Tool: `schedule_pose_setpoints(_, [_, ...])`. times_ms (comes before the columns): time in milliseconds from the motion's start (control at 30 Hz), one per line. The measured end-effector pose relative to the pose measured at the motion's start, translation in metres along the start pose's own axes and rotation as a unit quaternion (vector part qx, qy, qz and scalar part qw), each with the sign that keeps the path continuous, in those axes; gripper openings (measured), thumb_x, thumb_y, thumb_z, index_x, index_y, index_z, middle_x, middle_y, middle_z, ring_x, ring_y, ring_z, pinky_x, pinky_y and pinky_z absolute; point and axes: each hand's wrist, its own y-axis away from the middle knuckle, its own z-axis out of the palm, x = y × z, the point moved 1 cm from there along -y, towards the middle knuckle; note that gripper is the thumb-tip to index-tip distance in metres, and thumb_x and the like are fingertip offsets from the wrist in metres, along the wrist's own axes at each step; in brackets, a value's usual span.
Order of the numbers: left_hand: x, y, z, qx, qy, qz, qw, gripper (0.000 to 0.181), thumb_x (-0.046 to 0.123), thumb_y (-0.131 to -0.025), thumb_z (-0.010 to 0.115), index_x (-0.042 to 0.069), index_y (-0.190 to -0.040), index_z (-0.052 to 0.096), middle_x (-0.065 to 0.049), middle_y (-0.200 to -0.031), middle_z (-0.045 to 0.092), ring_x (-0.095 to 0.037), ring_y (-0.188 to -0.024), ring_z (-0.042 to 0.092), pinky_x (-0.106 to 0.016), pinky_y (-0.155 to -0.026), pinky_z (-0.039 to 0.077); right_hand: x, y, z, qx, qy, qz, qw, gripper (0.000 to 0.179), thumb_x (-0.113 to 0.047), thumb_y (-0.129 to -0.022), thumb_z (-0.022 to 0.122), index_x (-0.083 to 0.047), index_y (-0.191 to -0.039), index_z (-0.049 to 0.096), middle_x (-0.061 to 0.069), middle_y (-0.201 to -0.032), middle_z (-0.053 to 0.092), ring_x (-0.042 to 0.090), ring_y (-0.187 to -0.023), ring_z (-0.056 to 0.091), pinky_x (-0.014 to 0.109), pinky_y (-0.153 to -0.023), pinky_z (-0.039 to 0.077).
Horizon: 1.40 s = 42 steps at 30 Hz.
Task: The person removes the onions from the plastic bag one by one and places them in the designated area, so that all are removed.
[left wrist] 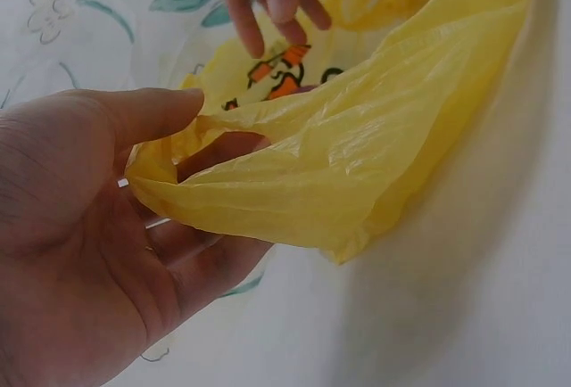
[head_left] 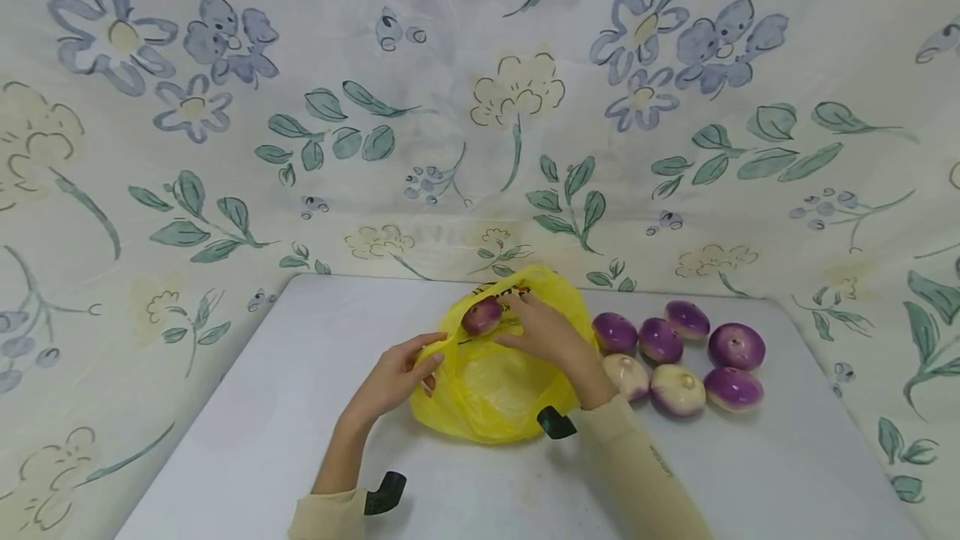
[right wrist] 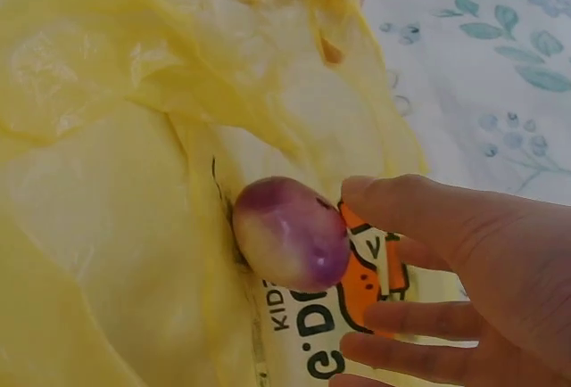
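Observation:
A yellow plastic bag [head_left: 498, 394] lies on the white table with its mouth spread wide. My left hand [head_left: 393, 377] pinches the bag's left rim between thumb and fingers; the left wrist view shows the thin plastic [left wrist: 357, 164] between them. Inside the mouth is a purple-and-white turnip [right wrist: 292, 234], against the bag's printed inner side. Over the opening, my right hand [head_left: 543, 330] has its fingers extended and spread and holds nothing. In the right wrist view, its thumb is close beside the turnip, and whether they touch is hard to tell.
Several purple-and-white turnips [head_left: 678, 390] sit in a cluster on the table just right of the bag. The white tabletop [head_left: 315, 315] backs onto a floral cloth [head_left: 450, 173]. Dark wrist-worn devices [head_left: 386, 493] are visible at both cuffs.

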Motion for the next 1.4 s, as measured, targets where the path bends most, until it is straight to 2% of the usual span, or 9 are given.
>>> schedule_pose_setpoints(200, [0.000,0.000,0.000,-0.001,-0.002,0.000,1.0000,0.042,0.027,-0.099,0.058,0.013,-0.139,0.054,-0.008,-0.080,0.065,-0.017,-0.067,0.061,-0.023,-0.068,0.052,-0.005,-0.011,0.010,0.023,-0.001,-0.004,0.9997,0.064,-0.038,-0.089,0.072,-0.014,-0.142,0.048,0.014,-0.144,0.051,0.031,-0.129,0.052,0.046,-0.106,0.046])
schedule_pose_setpoints(367, [0.001,0.000,0.000,-0.004,-0.003,0.007,1.0000,0.043,0.027,-0.099,0.058,0.013,-0.139,0.054,-0.008,-0.077,0.065,-0.017,-0.066,0.061,-0.024,-0.068,0.051,-0.007,-0.018,0.021,0.045,0.008,0.013,0.9989,0.066,-0.040,-0.088,0.072,-0.012,-0.143,0.047,0.017,-0.142,0.051,0.033,-0.125,0.054,0.044,-0.103,0.049])
schedule_pose_setpoints(600, [0.000,0.000,0.002,-0.005,-0.006,0.023,0.9997,0.044,0.030,-0.099,0.058,0.013,-0.139,0.053,-0.009,-0.075,0.065,-0.016,-0.065,0.061,-0.026,-0.068,0.051,-0.009,-0.022,0.030,0.048,0.004,0.043,0.9979,0.070,-0.040,-0.088,0.071,-0.007,-0.144,0.045,0.021,-0.146,0.046,0.036,-0.130,0.050,0.047,-0.105,0.046])
schedule_pose_setpoints(900, [0.003,0.002,0.001,0.007,0.006,0.024,0.9997,0.046,0.028,-0.099,0.059,0.011,-0.140,0.052,-0.010,-0.076,0.066,-0.018,-0.067,0.061,-0.027,-0.065,0.050,-0.009,-0.029,0.040,0.056,-0.012,0.057,0.9967,0.069,-0.039,-0.088,0.072,-0.016,-0.146,0.042,0.021,-0.141,0.049,0.033,-0.122,0.055,0.049,-0.103,0.048])
schedule_pose_setpoints(1133, [0.003,0.002,0.000,0.015,0.006,0.034,0.9993,0.044,0.028,-0.099,0.058,0.011,-0.140,0.052,-0.011,-0.074,0.065,-0.016,-0.064,0.060,-0.026,-0.063,0.049,-0.007,-0.034,0.049,0.061,-0.055,0.081,0.9933,0.072,-0.037,-0.088,0.072,-0.018,-0.149,0.038,0.021,-0.146,0.044,0.034,-0.125,0.052,0.051,-0.106,0.044])
schedule_pose_setpoints(1400, [0.003,0.001,0.000,0.026,0.008,0.033,0.9991,0.044,0.028,-0.099,0.058,0.012,-0.140,0.052,-0.010,-0.074,0.065,-0.016,-0.064,0.061,-0.025,-0.062,0.050,-0.003,-0.040,0.061,0.089,-0.109,0.098,0.9852,0.077,-0.033,-0.086,0.076,-0.016,-0.148,0.032,0.025,-0.143,0.042,0.036,-0.124,0.053,0.051,-0.106,0.045])
